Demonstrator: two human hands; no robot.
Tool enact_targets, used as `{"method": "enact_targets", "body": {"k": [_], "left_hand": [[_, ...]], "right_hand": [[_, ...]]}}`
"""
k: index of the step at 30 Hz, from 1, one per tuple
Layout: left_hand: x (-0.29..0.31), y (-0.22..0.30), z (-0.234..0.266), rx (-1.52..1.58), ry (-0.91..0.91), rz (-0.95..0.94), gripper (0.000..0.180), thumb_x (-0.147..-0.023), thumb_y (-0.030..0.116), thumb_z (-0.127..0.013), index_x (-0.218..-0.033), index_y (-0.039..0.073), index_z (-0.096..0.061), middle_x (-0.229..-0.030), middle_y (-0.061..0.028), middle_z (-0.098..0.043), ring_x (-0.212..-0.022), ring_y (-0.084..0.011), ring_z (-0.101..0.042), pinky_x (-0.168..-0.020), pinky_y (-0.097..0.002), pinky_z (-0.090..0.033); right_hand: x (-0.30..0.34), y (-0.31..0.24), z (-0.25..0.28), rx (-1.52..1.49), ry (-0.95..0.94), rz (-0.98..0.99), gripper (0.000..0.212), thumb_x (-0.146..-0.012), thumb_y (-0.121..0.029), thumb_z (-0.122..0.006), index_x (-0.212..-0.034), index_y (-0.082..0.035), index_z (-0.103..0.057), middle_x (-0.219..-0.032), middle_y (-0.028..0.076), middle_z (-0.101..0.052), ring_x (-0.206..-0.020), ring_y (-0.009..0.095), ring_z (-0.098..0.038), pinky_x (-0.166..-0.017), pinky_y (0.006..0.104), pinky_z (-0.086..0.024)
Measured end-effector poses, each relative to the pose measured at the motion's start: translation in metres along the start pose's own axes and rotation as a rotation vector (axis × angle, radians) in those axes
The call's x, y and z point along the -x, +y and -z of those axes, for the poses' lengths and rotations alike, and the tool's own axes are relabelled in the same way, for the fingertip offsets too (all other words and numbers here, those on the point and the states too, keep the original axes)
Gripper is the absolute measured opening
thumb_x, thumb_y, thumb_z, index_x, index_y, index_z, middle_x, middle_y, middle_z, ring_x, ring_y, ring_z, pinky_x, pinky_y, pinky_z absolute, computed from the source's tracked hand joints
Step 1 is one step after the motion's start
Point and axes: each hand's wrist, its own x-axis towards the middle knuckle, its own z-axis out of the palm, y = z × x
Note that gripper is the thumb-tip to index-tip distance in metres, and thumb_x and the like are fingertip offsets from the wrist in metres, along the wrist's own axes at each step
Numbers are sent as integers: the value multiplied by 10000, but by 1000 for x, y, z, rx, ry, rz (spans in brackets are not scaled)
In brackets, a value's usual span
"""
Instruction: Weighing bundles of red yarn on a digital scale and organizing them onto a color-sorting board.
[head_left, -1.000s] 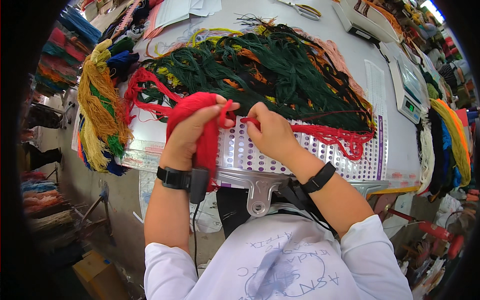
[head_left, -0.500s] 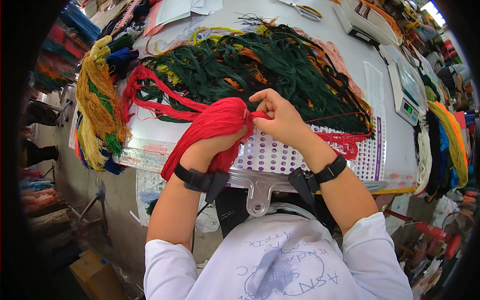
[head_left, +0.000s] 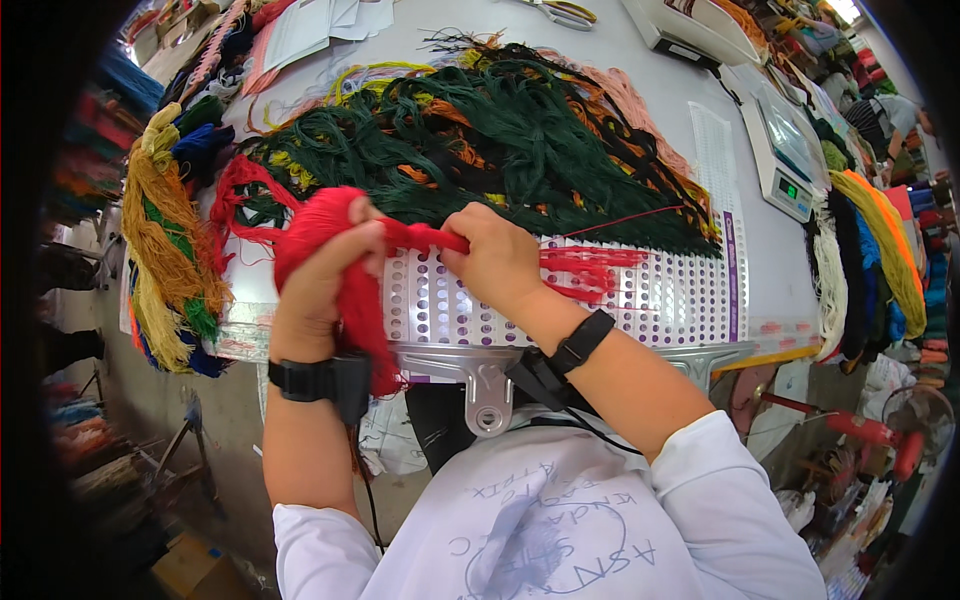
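Note:
A thick hank of red yarn (head_left: 312, 232) hangs over my left hand (head_left: 345, 262), whose fingers are wrapped round it. From there a twisted red strand runs across to my right hand (head_left: 490, 252), which is closed on it; loose red ends (head_left: 590, 268) trail out beyond that hand to the right. Just past both hands lies a big heap of dark green yarn (head_left: 540, 150), mixed with black, orange and yellow strands. Under the red yarn is a white sheet with rows of purple dots (head_left: 660, 300).
Tan, green and blue yarn bundles (head_left: 175, 240) hang over the table's left edge. A digital scale (head_left: 785, 185) stands at the right beside more hanging hanks (head_left: 885, 260). Scissors (head_left: 565, 13) and papers (head_left: 320, 30) lie at the back. A metal clip bracket (head_left: 488, 385) sits along the front edge.
My hands have moved left and apart, stretching the red strand between them. The trailing red ends have been drawn left with them. The view has shifted slightly.

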Motion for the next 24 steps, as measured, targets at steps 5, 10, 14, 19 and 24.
{"method": "enact_targets", "body": {"k": [5, 10, 14, 19, 24], "left_hand": [[15, 33, 68, 329, 221, -79, 50, -883, 98, -513, -845, 74, -490, -646, 22, -442, -507, -57, -410, -473, -187, -368], [1, -1, 130, 189, 422, 148, 133, -843, 145, -587, -752, 108, -498, -609, 17, -495, -492, -77, -455, -462, -202, -401], [-14, 6, 133, 140, 457, 145, 154, -831, 135, -602, -728, 107, -490, -567, 9, -487, -481, -94, -476, -456, -219, -434], [-32, 55, 152, 147, 492, -136, 128, -857, 135, -569, -759, 81, -506, -603, 2, -509, -516, -88, -493, -480, -207, -423], [-31, 121, 102, 111, 732, -387, 118, -874, 178, -556, -819, 74, -540, -683, 1, -545, -608, -99, -525, -572, -196, -441]], "right_hand": [[2, 11, 6, -76, -64, -66, 84, -706, -90, -634, -775, -73, -588, -749, 33, -565, -688, 208, -597, -600, 330, -455], [6, 40, -11, -897, -59, -122, 117, -743, -142, -588, -831, -79, -541, -659, 68, -595, -574, 165, -570, -554, 294, -442], [-1, 27, 8, -529, -187, -212, 132, -750, -142, -574, -857, -78, -531, -659, 73, -592, -602, 191, -586, -572, 311, -451], [2, 17, -1, -88, -108, 38, 209, -752, -165, -605, -930, -96, -521, -791, 39, -610, -689, 218, -605, -610, 342, -463], [3, 5, 5, -21, -132, -35, 248, -742, -182, -604, -964, -97, -533, -832, 26, -597, -741, 255, -599, -647, 362, -467]]}}
